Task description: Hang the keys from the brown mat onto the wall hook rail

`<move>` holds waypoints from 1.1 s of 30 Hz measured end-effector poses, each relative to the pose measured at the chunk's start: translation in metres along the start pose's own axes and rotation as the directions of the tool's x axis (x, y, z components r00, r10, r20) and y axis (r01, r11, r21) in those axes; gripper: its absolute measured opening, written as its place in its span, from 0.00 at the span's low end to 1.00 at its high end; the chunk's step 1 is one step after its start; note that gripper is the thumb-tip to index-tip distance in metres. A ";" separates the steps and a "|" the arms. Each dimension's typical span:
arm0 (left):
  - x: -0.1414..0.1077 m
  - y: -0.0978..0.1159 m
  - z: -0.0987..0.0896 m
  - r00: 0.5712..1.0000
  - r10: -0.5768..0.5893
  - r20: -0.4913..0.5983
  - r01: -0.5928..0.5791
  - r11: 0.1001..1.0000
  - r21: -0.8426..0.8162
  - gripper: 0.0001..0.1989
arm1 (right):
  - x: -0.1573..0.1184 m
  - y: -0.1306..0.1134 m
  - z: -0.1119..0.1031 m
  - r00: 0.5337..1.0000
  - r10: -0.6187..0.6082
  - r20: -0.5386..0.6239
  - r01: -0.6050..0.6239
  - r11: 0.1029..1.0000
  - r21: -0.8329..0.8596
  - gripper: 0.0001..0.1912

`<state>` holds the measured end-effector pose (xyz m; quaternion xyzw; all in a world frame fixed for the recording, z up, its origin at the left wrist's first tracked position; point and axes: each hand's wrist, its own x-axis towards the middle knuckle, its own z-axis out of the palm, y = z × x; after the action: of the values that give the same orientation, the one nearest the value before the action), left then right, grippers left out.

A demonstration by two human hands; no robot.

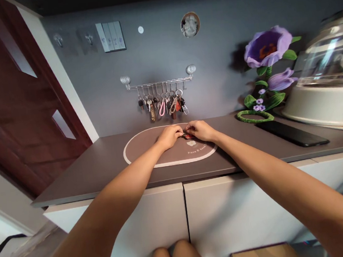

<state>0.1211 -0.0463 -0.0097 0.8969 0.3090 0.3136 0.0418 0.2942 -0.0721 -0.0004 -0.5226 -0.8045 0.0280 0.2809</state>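
Note:
My left hand [171,136] and my right hand [201,130] meet low over the oval brown mat [143,150], their fingertips pinched close together. Between them is a small red and dark item [188,136], mostly hidden by the fingers; its kind is too small to tell. Both hands are closed around its edges, the left at its left end and the right at its upper right. A white flower print [191,143] and lettering show on the mat just below the right hand.
Behind the hands, several key sets [156,102] hang from a clear hook rail [160,83] on the grey wall. To the right on the counter [86,171] stand a purple flower decoration [269,47], a long black case-like object [292,132] and a white appliance with a clear dome [326,98].

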 end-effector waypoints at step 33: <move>0.002 0.007 -0.012 0.938 -0.055 -0.341 0.019 0.994 -0.107 0.07 | -0.001 -0.016 0.004 0.982 -0.041 -0.183 0.102 0.936 0.336 0.15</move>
<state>0.1187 -0.0522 0.0028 0.8191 0.3119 0.4799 0.0389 0.2795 -0.0785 0.0010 -0.4364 -0.7783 0.1122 0.4373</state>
